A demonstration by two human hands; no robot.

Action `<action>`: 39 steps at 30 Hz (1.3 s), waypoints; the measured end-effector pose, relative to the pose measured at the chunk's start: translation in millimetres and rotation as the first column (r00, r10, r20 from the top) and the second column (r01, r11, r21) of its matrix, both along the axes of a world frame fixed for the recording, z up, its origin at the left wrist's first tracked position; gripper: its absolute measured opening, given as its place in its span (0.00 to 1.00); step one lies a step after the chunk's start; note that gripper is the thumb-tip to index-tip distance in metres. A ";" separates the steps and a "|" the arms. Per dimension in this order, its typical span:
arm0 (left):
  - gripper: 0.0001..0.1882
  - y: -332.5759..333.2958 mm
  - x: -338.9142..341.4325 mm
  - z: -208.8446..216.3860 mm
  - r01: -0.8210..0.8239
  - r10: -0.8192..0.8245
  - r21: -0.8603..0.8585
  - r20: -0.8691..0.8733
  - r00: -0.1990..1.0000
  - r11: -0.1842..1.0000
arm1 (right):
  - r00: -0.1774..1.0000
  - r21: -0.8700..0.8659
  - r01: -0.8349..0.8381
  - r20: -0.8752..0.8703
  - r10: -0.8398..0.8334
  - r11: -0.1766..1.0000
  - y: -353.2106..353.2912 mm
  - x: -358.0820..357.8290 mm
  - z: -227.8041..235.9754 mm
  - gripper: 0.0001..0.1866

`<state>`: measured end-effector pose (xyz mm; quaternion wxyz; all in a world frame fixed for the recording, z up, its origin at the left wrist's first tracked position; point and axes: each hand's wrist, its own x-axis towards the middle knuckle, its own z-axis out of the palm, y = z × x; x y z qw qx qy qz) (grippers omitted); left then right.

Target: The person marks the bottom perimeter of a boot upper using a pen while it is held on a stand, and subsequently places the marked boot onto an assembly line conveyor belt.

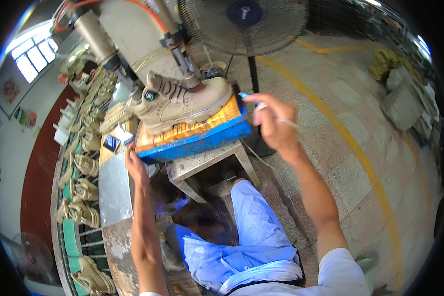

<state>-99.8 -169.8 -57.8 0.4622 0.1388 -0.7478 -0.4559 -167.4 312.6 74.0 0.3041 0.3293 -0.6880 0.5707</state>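
A tan high-top shoe (pixel 187 104) lies on a ridged orange-yellow pad (pixel 185 127) set in a blue box-like press base (pixel 197 140). Metal press cylinders stand over the shoe, one pressing down into it. My right hand (pixel 278 123) is closed around a thin white stick with a blue tip, just right of the shoe's toe; I cannot make out its exact kind. At the base's left corner is my left hand (pixel 136 164), its visible fingers stretched upward beside the blue edge. Just above those fingertips sits a small white-and-blue object (pixel 124 134).
A rack of tan shoes (pixel 86 190) runs along the left, beside a metal-topped bench (pixel 116 190). The press base rests on a metal stand (pixel 207 165). A large fan (pixel 244 24) stands behind. Sacks (pixel 409 93) lie at the far right, past a yellow floor line (pixel 340 128).
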 end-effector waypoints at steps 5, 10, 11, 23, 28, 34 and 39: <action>0.19 122.8 65.4 -7.6 -0.129 0.152 0.267 -0.066 0.986 0.955 | 0.838 0.023 -0.285 0.492 0.238 0.958 -55.6 22.2 -40.4 0.23; 0.12 245.8 121.5 26.4 0.190 -0.215 0.278 0.063 0.975 0.941 | 0.978 0.224 -0.144 0.184 0.104 0.964 -103.1 28.3 -43.4 0.19; 0.10 247.0 125.0 26.8 0.280 -0.317 0.233 0.137 0.939 0.931 | 0.983 0.221 -0.133 0.156 0.099 0.966 -109.6 27.8 -38.1 0.25; 0.32 154.2 -97.5 164.8 0.080 -0.069 -0.187 0.066 0.995 0.979 | 0.950 0.437 -0.027 0.290 -0.113 0.899 -127.1 -57.5 -29.8 0.57; 0.38 153.5 -95.1 158.6 -0.170 0.209 0.169 -0.242 0.948 0.971 | 0.945 0.430 -0.156 0.327 0.007 0.889 -122.0 -66.5 -17.0 0.53; 0.32 70.9 13.1 164.4 0.526 -0.099 0.424 -0.702 0.705 0.737 | 0.890 0.208 -0.362 0.368 0.270 0.909 -125.2 -85.3 -36.1 0.48; 0.32 -37.5 215.8 125.5 0.183 0.071 0.543 -0.414 0.908 0.819 | 0.880 0.220 -0.321 0.429 0.205 0.921 -119.3 -78.2 -29.4 0.49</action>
